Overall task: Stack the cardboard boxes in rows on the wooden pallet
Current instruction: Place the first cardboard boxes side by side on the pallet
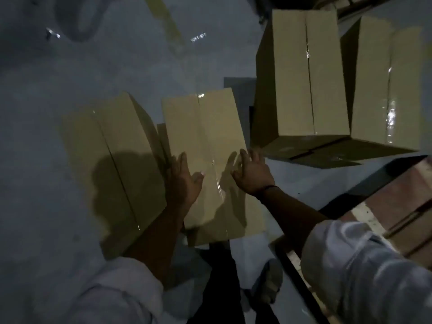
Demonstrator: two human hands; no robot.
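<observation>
A taped cardboard box (205, 127) lies in front of me in the middle of the view. My left hand (183, 181) lies flat against its left edge, thumb on the top face. My right hand (253, 173) hovers with spread fingers over the box's right edge; contact there is unclear. A second cardboard box (105, 146) sits beside it on the left. Two taller boxes (301, 73) (390, 90) stand at the upper right. The wooden pallet (402, 202) shows its planks at the lower right.
Grey concrete floor (46, 94) spreads to the left and behind the boxes. A yellow floor stripe (166, 17) runs at the top. My foot in a sandal (271, 284) stands below the box, near the pallet's dark edge.
</observation>
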